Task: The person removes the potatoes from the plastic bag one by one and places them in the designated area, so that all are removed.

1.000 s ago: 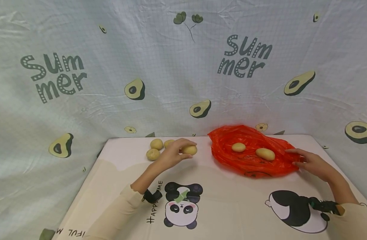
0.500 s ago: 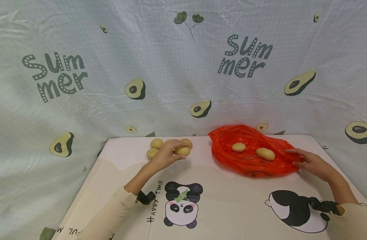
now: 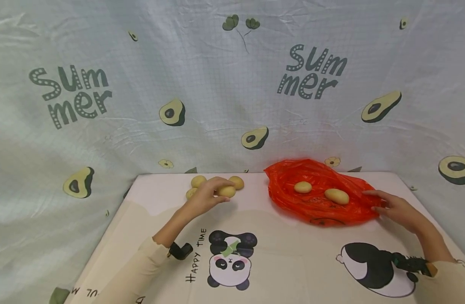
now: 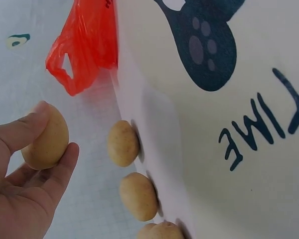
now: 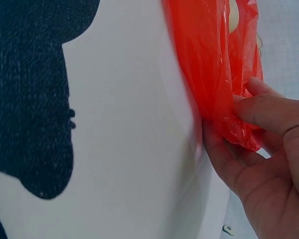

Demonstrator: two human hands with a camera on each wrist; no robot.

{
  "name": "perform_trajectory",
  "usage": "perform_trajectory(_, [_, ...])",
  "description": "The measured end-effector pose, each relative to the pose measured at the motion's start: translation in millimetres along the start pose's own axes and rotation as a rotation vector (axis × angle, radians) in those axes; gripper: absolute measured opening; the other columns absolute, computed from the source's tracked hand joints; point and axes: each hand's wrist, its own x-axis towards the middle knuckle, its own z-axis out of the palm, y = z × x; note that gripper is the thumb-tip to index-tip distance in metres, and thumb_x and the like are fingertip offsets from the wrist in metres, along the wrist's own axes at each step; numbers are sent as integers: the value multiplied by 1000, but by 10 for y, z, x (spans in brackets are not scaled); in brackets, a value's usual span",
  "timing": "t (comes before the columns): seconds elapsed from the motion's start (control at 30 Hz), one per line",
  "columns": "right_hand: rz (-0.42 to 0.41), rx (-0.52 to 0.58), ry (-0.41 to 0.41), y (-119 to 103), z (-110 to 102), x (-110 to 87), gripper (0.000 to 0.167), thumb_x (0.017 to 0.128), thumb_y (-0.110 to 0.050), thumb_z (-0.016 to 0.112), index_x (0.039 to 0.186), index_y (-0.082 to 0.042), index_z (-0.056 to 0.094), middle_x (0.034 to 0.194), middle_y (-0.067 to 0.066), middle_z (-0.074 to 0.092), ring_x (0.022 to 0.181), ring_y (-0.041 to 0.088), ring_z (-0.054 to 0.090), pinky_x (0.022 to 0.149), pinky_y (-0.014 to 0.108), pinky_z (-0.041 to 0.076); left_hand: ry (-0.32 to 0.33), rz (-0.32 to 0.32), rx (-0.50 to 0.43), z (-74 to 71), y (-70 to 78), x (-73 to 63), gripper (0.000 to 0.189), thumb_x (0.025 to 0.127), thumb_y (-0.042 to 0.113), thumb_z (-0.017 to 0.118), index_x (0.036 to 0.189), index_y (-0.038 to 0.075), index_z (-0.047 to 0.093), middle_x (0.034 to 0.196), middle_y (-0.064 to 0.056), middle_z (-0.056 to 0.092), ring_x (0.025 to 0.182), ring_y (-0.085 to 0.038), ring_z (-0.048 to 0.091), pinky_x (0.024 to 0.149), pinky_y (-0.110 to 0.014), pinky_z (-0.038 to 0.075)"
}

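In the head view my left hand (image 3: 206,197) pinches a potato (image 3: 226,191) between thumb and fingers, lifted above the table's back left part. The left wrist view shows this potato (image 4: 49,142) between thumb and fingertips. Behind it lies another potato (image 3: 236,183); more potatoes (image 3: 198,181) sit to the left, partly hidden by the hand. On the right, a red plastic bag (image 3: 323,213) lies spread open with two potatoes on it, one small (image 3: 302,187) and one longer (image 3: 336,196). My right hand (image 3: 399,213) grips the bag's right edge, thumb on one side and fingers beneath.
The white table (image 3: 293,261) carries printed pandas and lettering. A pale curtain (image 3: 209,84) with avocado prints hangs directly behind the table's back edge and along both sides.
My left hand has moved left with the potato, from near the bag toward the other potatoes, uncovering the one behind it. The right hand and the bag have stayed put.
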Motion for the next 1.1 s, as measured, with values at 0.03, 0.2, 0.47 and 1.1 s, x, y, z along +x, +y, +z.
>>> perform_trajectory(0.03, [3, 2, 1, 6, 8, -5, 55, 94, 1, 62, 147, 4, 44, 147, 41, 35, 126, 60, 37, 86, 54, 58, 3, 2, 9, -1, -11, -3, 45, 81, 1, 82, 124, 2, 70, 125, -13, 68, 111, -27, 62, 85, -34, 52])
perform_trajectory(0.2, [-6, 1, 6, 35, 33, -19, 55, 94, 2, 62, 146, 3, 45, 147, 40, 36, 126, 60, 38, 84, 50, 59, 7, 19, 34, 0, -54, -22, 45, 80, 2, 83, 123, 2, 70, 122, -12, 69, 101, -23, 60, 79, -30, 49])
perform_trajectory(0.47, [-19, -4, 10, 22, 31, -32, 56, 93, 2, 62, 146, 4, 44, 146, 41, 36, 124, 60, 38, 80, 45, 60, 20, 7, 41, -11, -94, -76, 47, 79, -1, 83, 124, 6, 71, 123, -10, 68, 100, -22, 59, 78, -30, 49])
perform_trajectory(1.1, [5, 5, 0, 23, 5, 9, 58, 93, 0, 63, 148, 2, 42, 147, 41, 34, 125, 60, 38, 79, 42, 61, 14, -46, 26, -111, -385, -119, 49, 76, -6, 84, 122, 3, 71, 130, -14, 68, 124, -34, 58, 105, -51, 46])
